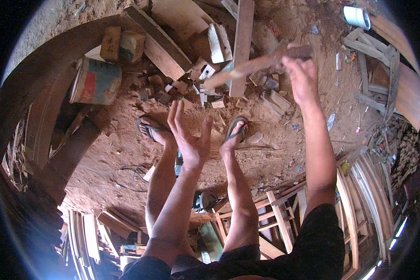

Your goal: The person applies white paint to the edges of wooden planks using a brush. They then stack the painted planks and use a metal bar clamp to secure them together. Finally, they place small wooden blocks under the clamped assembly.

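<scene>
Your right hand (302,77) grips one end of a brown stick (252,68), probably wooden though blurred; your left hand (189,140) spreads empty. The stick slants over wood offcuts (218,104) already lying loose on the dirt ground (277,140), itself not yet set down.

Single wide fisheye view from the head, facing steeply down, dirt floor (105,154) farthest below

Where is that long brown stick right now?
In the head view, the long brown stick is above and right of centre, in the person's right hand, slanting down to the left in front of a long plank.
</scene>
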Demonstrator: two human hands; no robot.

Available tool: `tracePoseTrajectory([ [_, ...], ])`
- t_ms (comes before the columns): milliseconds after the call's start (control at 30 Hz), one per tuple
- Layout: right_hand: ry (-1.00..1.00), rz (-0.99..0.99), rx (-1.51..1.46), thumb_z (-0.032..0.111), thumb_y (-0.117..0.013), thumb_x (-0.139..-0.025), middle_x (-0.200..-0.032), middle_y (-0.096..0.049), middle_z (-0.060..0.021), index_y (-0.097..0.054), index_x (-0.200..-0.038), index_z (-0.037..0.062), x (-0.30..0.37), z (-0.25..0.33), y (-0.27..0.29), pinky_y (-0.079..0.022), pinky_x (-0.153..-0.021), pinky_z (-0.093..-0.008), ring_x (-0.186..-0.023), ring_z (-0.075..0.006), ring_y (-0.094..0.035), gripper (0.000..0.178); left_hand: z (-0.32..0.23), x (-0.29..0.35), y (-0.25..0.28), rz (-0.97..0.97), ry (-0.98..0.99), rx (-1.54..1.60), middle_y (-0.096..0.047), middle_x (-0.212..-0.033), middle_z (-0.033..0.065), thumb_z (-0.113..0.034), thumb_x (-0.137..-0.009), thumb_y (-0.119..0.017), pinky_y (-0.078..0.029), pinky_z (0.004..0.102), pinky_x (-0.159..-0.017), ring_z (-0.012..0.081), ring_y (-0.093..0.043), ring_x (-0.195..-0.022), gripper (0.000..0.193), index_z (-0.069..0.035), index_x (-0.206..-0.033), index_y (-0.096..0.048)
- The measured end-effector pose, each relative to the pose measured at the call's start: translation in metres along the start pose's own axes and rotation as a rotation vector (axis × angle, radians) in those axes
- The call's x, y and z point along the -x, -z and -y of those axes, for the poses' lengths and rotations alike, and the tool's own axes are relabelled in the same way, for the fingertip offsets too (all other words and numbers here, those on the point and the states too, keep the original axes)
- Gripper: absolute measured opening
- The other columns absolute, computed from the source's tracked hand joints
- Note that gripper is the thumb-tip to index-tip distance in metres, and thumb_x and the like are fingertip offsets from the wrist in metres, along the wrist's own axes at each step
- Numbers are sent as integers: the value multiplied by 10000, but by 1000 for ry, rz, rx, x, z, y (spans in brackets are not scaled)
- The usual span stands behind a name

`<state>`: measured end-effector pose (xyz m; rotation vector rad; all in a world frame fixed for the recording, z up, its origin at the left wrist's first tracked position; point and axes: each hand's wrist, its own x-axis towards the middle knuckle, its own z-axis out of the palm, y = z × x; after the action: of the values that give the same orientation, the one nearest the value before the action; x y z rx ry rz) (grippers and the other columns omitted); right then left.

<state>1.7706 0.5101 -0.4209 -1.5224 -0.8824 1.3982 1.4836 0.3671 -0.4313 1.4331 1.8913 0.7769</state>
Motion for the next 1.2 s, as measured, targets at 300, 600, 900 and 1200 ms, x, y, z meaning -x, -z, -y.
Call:
tracePoseTrajectory([
  [300, -147, -63, 496, 275, -829, -834, -1111, -690, -156, -469, -1403, 13, 69, -36, -33, -473, -1017, -481, -1068, -269, -654, 722, 3, -6, 17, 742, 130, -134, -723, -985, 196, -455, -958, -616, -553, 492, -743, 387, -703, -887, 446, -80, -1196, -652],
  [600, 58, 1253, 1507, 518, -653, -921, -950, -660, -117, -677, -1024, 10, 104, 38, -52, -255, -1216, -522, -953, -260, -662, 518, -33, 12, 76, 747, -310, -253, -703, -898, 204, -414, -978, -584, -530, 513, -830, 413, -682, -899, 376, -42, -1029, -610],
  [900, 270, 895, 1294, 558, -579, -933, -868, -708, -216, -682, -1076, 31, 188, 227, -52, -564, -735, -529, -869, -405, -706, 556, -200, 13, 192, 946, -137, -364, -707, -869, 237, -561, -992, -482, -541, 551, -745, 442, -692, -851, 509, -101, -1154, -631],
  [1200, 516, 310, 1182, 456, -563, -991, -785, -685, -236, -667, -928, 17, 233, 334, -72, -540, -667, -523, -754, -427, -685, 456, -270, 41, 261, 650, 182, -354, -700, -964, 292, -561, -1020, -393, -524, 573, -866, 493, -669, -955, 595, -32, -1133, -639],
])
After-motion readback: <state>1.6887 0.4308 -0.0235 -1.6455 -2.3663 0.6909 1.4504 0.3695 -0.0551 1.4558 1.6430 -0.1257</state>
